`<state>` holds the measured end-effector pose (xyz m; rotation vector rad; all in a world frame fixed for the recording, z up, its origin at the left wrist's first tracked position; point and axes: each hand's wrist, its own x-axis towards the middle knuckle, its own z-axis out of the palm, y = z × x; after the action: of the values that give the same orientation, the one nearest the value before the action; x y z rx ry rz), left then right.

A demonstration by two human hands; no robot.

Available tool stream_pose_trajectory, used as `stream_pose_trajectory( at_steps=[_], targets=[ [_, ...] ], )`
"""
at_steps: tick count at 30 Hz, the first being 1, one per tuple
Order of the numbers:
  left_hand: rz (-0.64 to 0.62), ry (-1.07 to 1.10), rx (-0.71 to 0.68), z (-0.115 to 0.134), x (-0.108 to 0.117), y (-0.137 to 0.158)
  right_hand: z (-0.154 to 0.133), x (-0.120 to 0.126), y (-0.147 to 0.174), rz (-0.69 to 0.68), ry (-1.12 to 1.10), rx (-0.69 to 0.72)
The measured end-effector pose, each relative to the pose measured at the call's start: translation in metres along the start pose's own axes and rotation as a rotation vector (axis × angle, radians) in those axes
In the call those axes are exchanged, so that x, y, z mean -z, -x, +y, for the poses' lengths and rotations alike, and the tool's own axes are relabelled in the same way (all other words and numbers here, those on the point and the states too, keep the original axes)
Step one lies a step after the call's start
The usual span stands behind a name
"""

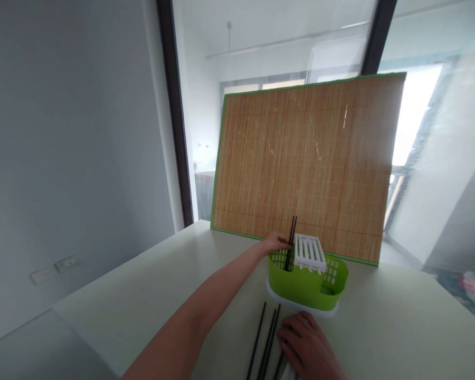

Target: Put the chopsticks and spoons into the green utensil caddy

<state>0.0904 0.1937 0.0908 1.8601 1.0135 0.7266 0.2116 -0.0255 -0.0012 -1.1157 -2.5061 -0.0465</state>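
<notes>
Two dark chopsticks [293, 228] stand nearly upright in the left compartment of a green utensil holder [296, 285] with a white base. My left hand [276, 242] reaches over the holder's left rim, fingers closed around the chopsticks. Several more dark chopsticks [267, 343] lie on the table in front of the holder, roughly side by side. My right hand [306, 340] rests at the table's near side, just right of them, its fingers curled over one chopstick [279, 364]. Part of that chopstick is hidden under the fingers. A white object [288, 372] shows partly beneath this hand.
A slatted white rack [310, 251] sits on top of the holder's middle. Behind it a bamboo mat [301, 169] with green edging leans against a glass partition. The white table [174, 285] meets a grey wall [83, 158] at the left.
</notes>
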Motion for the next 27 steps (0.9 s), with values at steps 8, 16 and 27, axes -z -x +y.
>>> stream_pose_trajectory(
  at_steps=[8, 16, 27],
  targets=[
    [0.001, -0.163, -0.11, -0.001, 0.003, -0.002, 0.001, 0.0, 0.0, 0.015, 0.008, 0.01],
    [0.107, -0.39, -0.104, 0.021, 0.012, 0.019, 0.002, 0.002, 0.0, 0.022, 0.006, 0.026],
    [0.423, -0.558, 0.003, -0.039, -0.028, 0.209, 0.002, 0.0, 0.001, 0.014, 0.018, 0.014]
  ],
)
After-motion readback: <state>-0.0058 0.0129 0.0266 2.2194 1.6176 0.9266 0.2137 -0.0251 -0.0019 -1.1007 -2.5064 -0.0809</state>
